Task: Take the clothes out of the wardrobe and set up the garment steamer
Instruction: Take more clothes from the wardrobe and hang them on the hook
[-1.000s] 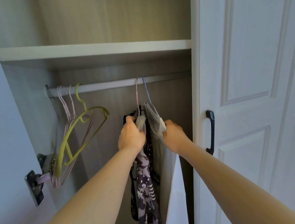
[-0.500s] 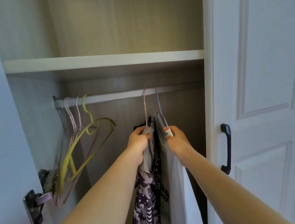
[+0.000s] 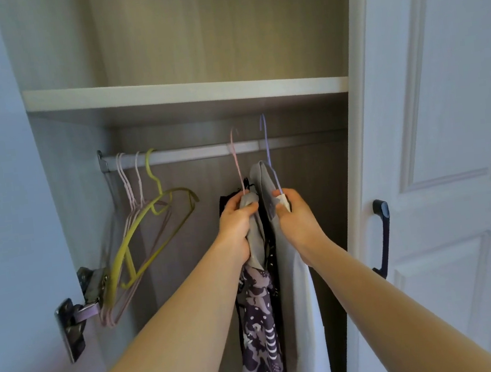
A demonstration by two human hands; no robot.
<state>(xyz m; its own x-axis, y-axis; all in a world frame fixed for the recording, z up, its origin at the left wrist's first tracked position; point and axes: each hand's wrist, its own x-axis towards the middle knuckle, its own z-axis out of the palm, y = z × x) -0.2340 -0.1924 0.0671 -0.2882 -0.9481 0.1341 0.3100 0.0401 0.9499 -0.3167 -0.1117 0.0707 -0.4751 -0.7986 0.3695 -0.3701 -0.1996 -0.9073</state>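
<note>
Both hands reach into an open wardrobe: the left hand point(image 3: 235, 217) is closed around the neck of a pink hanger point(image 3: 236, 162) and the bunched grey cloth under it, while the right hand point(image 3: 292, 214) pinches the base of a lilac hanger point(image 3: 267, 149) together with the collar of a pale grey garment point(image 3: 291, 272). The clothes remain inside the wardrobe, hanging down between the forearms, a dark patterned garment point(image 3: 260, 331) beneath the left hand and the pale one beneath the right. Both hooks appear raised to about the top of the rail point(image 3: 191, 153) or above it, the lilac one higher. The likely trouble lies here: a hook pulled forward before it has cleared the rail could snag, and cloth gripped along with the wire could slip off a tilted hanger and drop. Dark straps behind the left hand could also catch. The empty hangers point(image 3: 151, 227), one yellow-green and several pink, hang at a slant at the rail's left end, well apart from the hands, near a metal door hinge point(image 3: 75, 312). The shelf point(image 3: 184, 91) runs above, and the white door point(image 3: 449, 162) with its dark handle point(image 3: 383, 237) stands at right. Against the frame half a second before, both hooks sit higher relative to the rail, and the grips are unchanged. No steamer is in view.
</note>
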